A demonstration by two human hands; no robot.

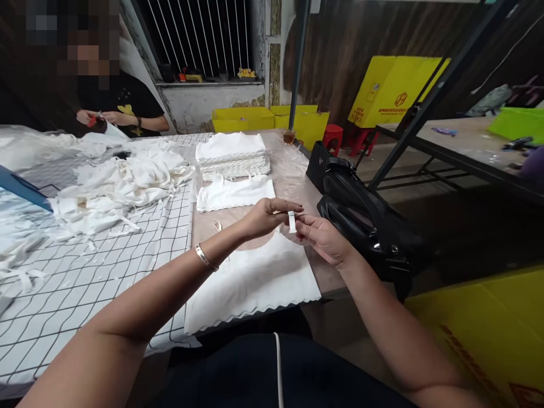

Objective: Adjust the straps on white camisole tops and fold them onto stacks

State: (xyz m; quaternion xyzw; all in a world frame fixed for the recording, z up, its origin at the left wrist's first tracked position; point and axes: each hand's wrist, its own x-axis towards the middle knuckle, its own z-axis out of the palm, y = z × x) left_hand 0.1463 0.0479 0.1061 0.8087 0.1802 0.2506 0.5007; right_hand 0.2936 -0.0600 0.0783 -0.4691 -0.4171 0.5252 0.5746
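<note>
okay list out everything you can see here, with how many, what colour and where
small strip: one, white, pinched between both hands
flat garment: one, white, on the table under the hands
folded stack: one, white, far end of the table
single garment: one, white, in front of the stack
loose heap: one, white, on the checked cloth
checked cloth: one, white with black lines, left of the table
bag: one, black, right table edge
stool: one, red, on the floor beyond
co-worker: one, black top, far left
bracelet: one, silver, left wrist
left hand: holds the strip's top
right hand: holds the strip from below
</note>
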